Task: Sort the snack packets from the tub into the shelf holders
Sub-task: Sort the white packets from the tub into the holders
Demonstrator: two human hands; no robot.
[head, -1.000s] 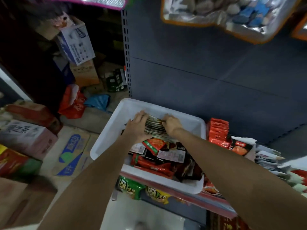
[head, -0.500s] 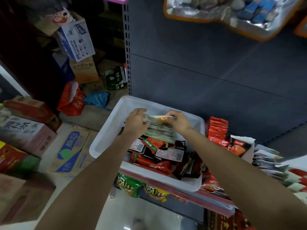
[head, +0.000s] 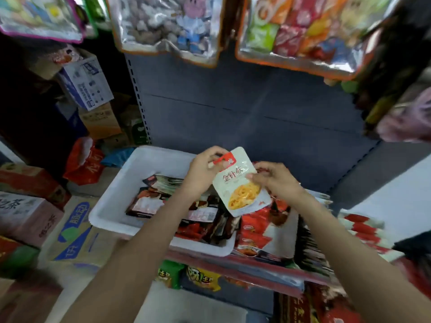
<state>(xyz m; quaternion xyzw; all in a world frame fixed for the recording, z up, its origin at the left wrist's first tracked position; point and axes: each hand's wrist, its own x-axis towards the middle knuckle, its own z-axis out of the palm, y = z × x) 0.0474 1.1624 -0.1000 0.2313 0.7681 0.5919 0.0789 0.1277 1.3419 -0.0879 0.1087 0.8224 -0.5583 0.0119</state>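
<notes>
A white plastic tub sits on the shelf edge with several dark and red snack packets lying in it. Above its right side I hold up a white snack packet with a red tab and a yellow food picture. My left hand pinches its top corner at the red tab. My right hand pinches its right edge. To the right of the tub, rows of red and white packets stand in the shelf holders.
Large foil snack bags hang overhead from the grey shelf back panel. Cardboard boxes and a red bag are piled on the floor at left. Green and yellow packets hang below the shelf.
Both hands have lifted out of the tub, and the stack they were gathering there now shows as a white packet held up above its right side. The view has tilted upward.
</notes>
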